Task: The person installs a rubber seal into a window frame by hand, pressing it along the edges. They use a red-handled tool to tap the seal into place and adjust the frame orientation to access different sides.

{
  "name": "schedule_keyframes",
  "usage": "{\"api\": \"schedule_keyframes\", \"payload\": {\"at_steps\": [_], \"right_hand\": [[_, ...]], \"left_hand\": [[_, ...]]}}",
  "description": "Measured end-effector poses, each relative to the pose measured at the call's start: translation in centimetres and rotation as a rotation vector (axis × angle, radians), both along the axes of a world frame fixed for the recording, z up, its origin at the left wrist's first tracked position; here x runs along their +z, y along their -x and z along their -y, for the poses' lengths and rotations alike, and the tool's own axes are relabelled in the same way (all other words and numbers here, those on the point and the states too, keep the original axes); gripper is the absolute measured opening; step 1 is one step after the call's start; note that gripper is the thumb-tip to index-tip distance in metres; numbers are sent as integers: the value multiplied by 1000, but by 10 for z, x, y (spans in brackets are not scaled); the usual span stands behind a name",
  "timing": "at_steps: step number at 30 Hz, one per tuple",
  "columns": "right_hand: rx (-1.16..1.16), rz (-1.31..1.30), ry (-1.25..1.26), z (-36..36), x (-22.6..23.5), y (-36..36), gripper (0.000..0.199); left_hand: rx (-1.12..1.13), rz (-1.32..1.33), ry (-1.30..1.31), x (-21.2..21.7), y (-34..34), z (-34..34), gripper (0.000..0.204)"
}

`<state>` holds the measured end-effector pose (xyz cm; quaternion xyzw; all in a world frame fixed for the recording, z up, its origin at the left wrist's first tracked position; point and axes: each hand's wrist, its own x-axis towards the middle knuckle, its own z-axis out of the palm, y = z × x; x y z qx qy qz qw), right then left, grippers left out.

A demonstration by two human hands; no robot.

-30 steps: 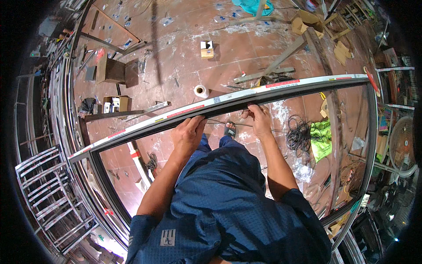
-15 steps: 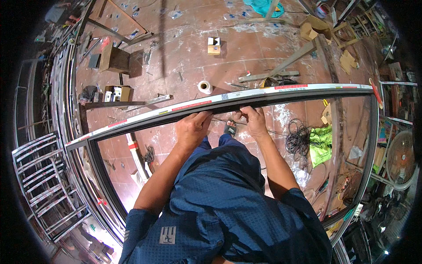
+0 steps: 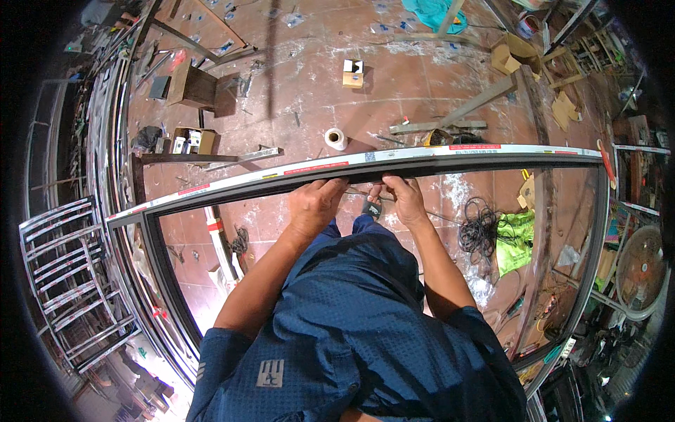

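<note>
A large dark metal frame (image 3: 450, 161), like a window or door frame, spans the view around my arms. White protective tape (image 3: 309, 169) with red patches runs along the outer face of its far rail. My left hand (image 3: 318, 206) is closed with its fingertips against the dark inner edge of that rail, near the middle. A short way to the right, my right hand (image 3: 406, 200) presses bent fingers to the same edge. The fingertips are partly hidden by the rail, and I cannot tell whether a thin strip is pinched in them.
Beyond the rail, a white roll (image 3: 336, 138) and a small open box (image 3: 353, 74) stand on the tiled floor. Coiled black cable (image 3: 479, 226) and bright green cloth (image 3: 515, 238) lie at right, near a fan (image 3: 636, 273). A metal rack (image 3: 76, 278) stands left.
The view has shifted a little, so the frame and floor things sit slightly lower and to the right. Both hands stay at the far rail, with small finger movements.
</note>
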<state>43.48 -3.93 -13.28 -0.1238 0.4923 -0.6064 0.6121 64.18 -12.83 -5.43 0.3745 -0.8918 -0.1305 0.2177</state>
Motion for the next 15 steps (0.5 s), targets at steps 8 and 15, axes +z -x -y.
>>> {"api": "schedule_keyframes", "payload": {"at_steps": [8, 15], "right_hand": [[-40, -25, -15, 4, 5, -19, 18], [-91, -6, 2, 15, 6, -37, 17]], "left_hand": [[-11, -26, 17, -6, -2, 0, 13], [-2, -45, 28, -12, -1, 1, 13]]}}
